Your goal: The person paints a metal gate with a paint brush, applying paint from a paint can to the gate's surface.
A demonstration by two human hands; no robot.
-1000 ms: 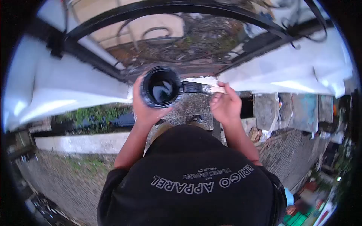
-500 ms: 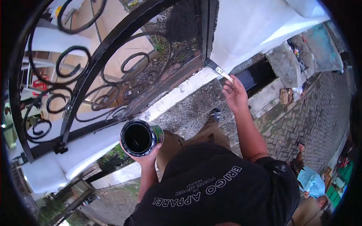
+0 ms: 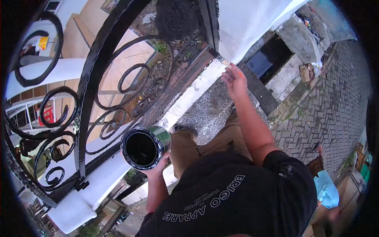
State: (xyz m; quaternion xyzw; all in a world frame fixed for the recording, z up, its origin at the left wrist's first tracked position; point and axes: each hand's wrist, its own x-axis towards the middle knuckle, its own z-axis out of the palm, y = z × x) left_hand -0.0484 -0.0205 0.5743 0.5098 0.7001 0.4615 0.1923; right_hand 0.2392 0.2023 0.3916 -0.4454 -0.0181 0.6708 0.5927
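My left hand (image 3: 158, 165) is wrapped around an open paint can (image 3: 162, 136), green on its side, with black paint inside and smears around the rim. In my right hand (image 3: 237, 82) is a paintbrush (image 3: 223, 60), pinched by its pale handle between thumb and fingers. The brush's dark bristles lie right at the foot of the black gate post (image 3: 212, 29), close to the white-painted ledge (image 3: 193, 96). Left of my hands, a black wrought-iron gate (image 3: 94, 69) with curled scrolls leans across the view.
A white wall (image 3: 246, 25) rises beside the post. Right of it lies an open drain (image 3: 268, 57) with dark water, edged by concrete slabs. Brick paving (image 3: 312, 106) runs along the right, where a person in a light blue shirt (image 3: 327, 189) is. A tiled porch (image 3: 118, 75) lies behind the gate.
The view has shifted and turned slightly. The brush and my right hand appear a little further left and higher; the can sits slightly further left. Both hands keep their holds.
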